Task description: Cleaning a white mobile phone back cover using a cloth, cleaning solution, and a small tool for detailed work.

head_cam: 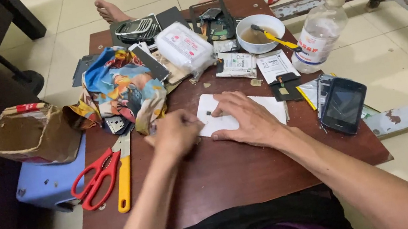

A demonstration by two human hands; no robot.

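Observation:
A white sheet (263, 107) lies in the middle of a low brown table (235, 170). My right hand (246, 118) rests flat on it, fingers spread, pressing it down. My left hand (174, 134) is curled at the sheet's left edge, fingers closed; whatever it pinches is hidden. A tiny dark part (208, 113) sits on the sheet between the two hands.
Red-handled scissors (96, 179) and a yellow-handled tool (125, 177) lie at the left. A dark phone (343, 106) is at the right, a clear bottle (319, 34) and a white bowl (259, 33) behind. Colourful cloth (122, 89), packets and phone parts crowd the back. A cardboard box (33, 134) sits on a blue stool.

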